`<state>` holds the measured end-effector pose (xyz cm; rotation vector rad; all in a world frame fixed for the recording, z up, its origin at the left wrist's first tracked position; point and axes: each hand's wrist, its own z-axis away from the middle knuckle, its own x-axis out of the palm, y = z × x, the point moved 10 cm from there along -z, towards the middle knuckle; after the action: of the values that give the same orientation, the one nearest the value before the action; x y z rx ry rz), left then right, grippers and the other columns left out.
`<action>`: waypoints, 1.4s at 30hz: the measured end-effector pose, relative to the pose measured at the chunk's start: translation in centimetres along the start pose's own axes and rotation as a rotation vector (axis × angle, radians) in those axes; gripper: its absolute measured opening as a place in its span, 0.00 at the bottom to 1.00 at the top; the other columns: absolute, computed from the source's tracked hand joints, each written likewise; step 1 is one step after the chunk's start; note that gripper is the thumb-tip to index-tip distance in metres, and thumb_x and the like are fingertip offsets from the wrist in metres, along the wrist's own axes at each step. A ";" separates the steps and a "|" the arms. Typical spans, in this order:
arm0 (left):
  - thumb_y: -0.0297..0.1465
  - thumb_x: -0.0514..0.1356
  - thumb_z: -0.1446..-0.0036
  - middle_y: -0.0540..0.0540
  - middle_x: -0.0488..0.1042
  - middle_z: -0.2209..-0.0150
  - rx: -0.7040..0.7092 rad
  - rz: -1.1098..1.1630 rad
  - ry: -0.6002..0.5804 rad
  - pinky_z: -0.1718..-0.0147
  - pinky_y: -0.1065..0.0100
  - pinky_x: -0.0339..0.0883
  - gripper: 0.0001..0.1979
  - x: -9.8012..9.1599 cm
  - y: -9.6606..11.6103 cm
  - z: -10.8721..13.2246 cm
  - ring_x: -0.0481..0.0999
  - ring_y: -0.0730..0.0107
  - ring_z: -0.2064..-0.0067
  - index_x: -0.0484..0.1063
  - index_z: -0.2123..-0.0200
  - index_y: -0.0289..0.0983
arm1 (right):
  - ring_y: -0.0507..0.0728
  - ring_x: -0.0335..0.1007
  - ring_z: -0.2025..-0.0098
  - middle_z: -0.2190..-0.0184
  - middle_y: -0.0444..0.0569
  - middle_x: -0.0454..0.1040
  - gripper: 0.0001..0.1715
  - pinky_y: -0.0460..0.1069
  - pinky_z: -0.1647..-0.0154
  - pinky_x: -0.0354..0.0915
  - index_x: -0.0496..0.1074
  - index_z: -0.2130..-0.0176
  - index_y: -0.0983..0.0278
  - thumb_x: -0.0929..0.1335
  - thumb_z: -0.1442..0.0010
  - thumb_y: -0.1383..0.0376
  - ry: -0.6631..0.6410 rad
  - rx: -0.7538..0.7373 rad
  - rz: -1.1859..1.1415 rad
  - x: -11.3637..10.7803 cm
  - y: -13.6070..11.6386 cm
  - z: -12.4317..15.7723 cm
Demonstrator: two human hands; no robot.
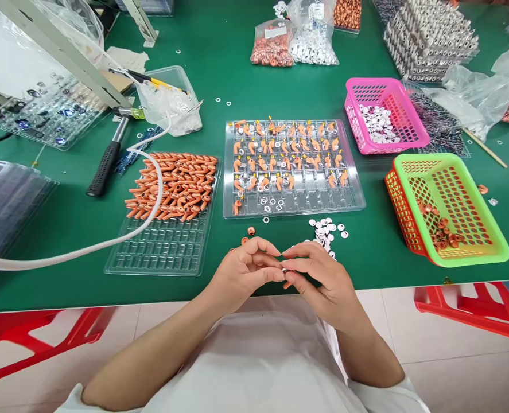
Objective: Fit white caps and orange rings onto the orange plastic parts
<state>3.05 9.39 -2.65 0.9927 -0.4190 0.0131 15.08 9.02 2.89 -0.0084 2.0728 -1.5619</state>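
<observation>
My left hand (248,272) and my right hand (323,278) meet at the table's front edge, fingertips pinched together. Between them is a small orange part (287,284), mostly hidden by the fingers; a dark, shiny bit shows at its top. Just beyond my right hand lies a loose pile of white discs (323,232). A few copper-coloured round caps (251,230) lie beyond my left hand. Farther back, a clear compartment tray (297,201) holds rows of curved orange pieces with small white rings. Another clear tray (159,246), to the left, carries heaped orange curved tubes (174,186).
On the right stand a pink basket (387,146) of white discs and a green basket (473,229) with copper caps. A hammer (108,160) and a white hose (86,246) lie left. Bagged parts (274,46) and stacked metal parts (430,40) sit at the back.
</observation>
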 end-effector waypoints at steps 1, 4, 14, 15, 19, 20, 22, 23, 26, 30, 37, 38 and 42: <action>0.30 0.71 0.51 0.47 0.83 0.71 -0.007 0.009 0.000 0.63 0.65 0.75 0.15 0.0 -0.1 -0.1 0.82 0.66 0.68 0.69 0.64 0.37 | 0.58 0.72 0.51 0.53 0.50 0.75 0.14 0.58 0.53 0.74 0.73 0.52 0.55 0.66 0.34 0.70 0.009 -0.029 0.030 -0.1 -0.3 -0.1; 0.30 0.72 0.54 0.46 0.83 0.69 -0.007 -0.006 0.027 0.62 0.64 0.75 0.16 -0.4 -0.2 0.0 0.82 0.65 0.67 0.69 0.65 0.36 | 0.59 0.72 0.52 0.56 0.49 0.77 0.11 0.59 0.49 0.70 0.71 0.54 0.57 0.64 0.33 0.71 0.052 -0.033 0.070 -0.5 -0.2 0.0; 0.32 0.68 0.47 0.46 0.81 0.67 0.177 -0.275 0.177 0.63 0.64 0.74 0.08 -3.5 2.5 2.4 0.80 0.68 0.68 0.71 0.67 0.37 | 0.57 0.72 0.57 0.62 0.51 0.73 0.09 0.47 0.72 0.77 0.72 0.60 0.59 0.62 0.31 0.68 0.255 0.171 -0.161 -1.6 2.6 2.0; 0.32 0.67 0.46 0.46 0.81 0.67 0.194 -0.301 0.216 0.63 0.64 0.75 0.07 -4.2 2.8 2.5 0.80 0.67 0.68 0.72 0.67 0.37 | 0.57 0.72 0.57 0.62 0.51 0.73 0.09 0.46 0.74 0.77 0.72 0.61 0.59 0.63 0.32 0.68 0.283 0.170 -0.185 -1.5 2.6 2.0; 0.34 0.66 0.45 0.47 0.81 0.66 0.310 -0.545 0.466 0.60 0.66 0.73 0.06 -8.2 5.4 3.3 0.80 0.65 0.63 0.76 0.67 0.38 | 0.59 0.74 0.56 0.64 0.52 0.74 0.09 0.46 0.77 0.76 0.74 0.63 0.60 0.64 0.33 0.67 0.350 0.156 -0.213 -1.3 2.3 1.7; 0.34 0.65 0.44 0.47 0.81 0.66 0.351 -0.619 0.547 0.60 0.67 0.72 0.06 -9.2 6.4 3.7 0.79 0.66 0.63 0.77 0.67 0.38 | 0.60 0.74 0.56 0.65 0.52 0.74 0.09 0.46 0.77 0.76 0.74 0.63 0.60 0.64 0.33 0.67 0.364 0.156 -0.214 -1.4 2.4 1.7; 0.35 0.65 0.44 0.48 0.81 0.66 0.401 -0.736 0.668 0.60 0.67 0.70 0.06 -10.9 7.9 4.4 0.77 0.66 0.64 0.78 0.66 0.39 | 0.60 0.74 0.56 0.65 0.52 0.74 0.09 0.47 0.78 0.76 0.75 0.63 0.59 0.65 0.33 0.67 0.384 0.155 -0.211 -1.6 2.5 1.7; 0.35 0.65 0.43 0.48 0.81 0.66 0.420 -0.779 0.693 0.61 0.68 0.70 0.06 -11.3 8.4 4.5 0.77 0.67 0.66 0.78 0.66 0.39 | 0.60 0.74 0.56 0.65 0.52 0.74 0.09 0.47 0.78 0.76 0.75 0.63 0.59 0.65 0.33 0.67 0.387 0.152 -0.210 -1.7 2.6 1.8; 0.33 0.63 0.41 0.47 0.80 0.66 0.475 -0.920 0.589 0.63 0.68 0.70 0.04 -10.0 8.8 3.6 0.77 0.66 0.65 0.78 0.65 0.39 | 0.60 0.74 0.55 0.65 0.51 0.75 0.09 0.47 0.77 0.77 0.75 0.62 0.59 0.65 0.33 0.67 0.371 0.139 -0.220 -1.8 2.9 1.7; 0.26 0.60 0.38 0.45 0.81 0.62 0.611 -1.111 0.352 0.57 0.65 0.70 0.06 -5.5 7.9 1.6 0.77 0.63 0.58 0.77 0.62 0.39 | 0.58 0.75 0.56 0.63 0.51 0.76 0.09 0.49 0.71 0.80 0.75 0.60 0.58 0.65 0.33 0.68 0.272 0.109 -0.215 -1.1 3.0 1.5; 0.25 0.55 0.35 0.41 0.78 0.65 0.511 -1.493 0.210 0.59 0.62 0.70 0.10 -2.7 6.0 -1.6 0.77 0.59 0.59 0.78 0.62 0.35 | 0.58 0.73 0.57 0.63 0.51 0.76 0.09 0.51 0.66 0.80 0.74 0.58 0.58 0.64 0.33 0.68 0.143 0.159 -0.237 -0.1 3.3 1.8; 0.25 0.55 0.35 0.41 0.78 0.65 0.499 -1.537 0.197 0.59 0.62 0.70 0.10 -2.6 6.0 -1.7 0.77 0.59 0.59 0.77 0.62 0.34 | 0.58 0.73 0.57 0.63 0.50 0.76 0.09 0.51 0.65 0.80 0.74 0.58 0.58 0.64 0.33 0.68 0.135 0.158 -0.235 0.0 3.3 1.8; 0.25 0.54 0.35 0.40 0.75 0.64 0.497 -1.712 0.104 0.60 0.62 0.70 0.10 -1.4 6.0 -1.8 0.75 0.59 0.59 0.76 0.60 0.33 | 0.57 0.72 0.57 0.63 0.49 0.76 0.10 0.51 0.63 0.78 0.74 0.58 0.57 0.64 0.33 0.69 0.114 0.130 -0.233 0.5 3.1 1.7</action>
<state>1.22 14.42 0.85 1.5613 0.6627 -1.4151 16.32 8.40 -0.39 -0.1205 2.1148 -1.8745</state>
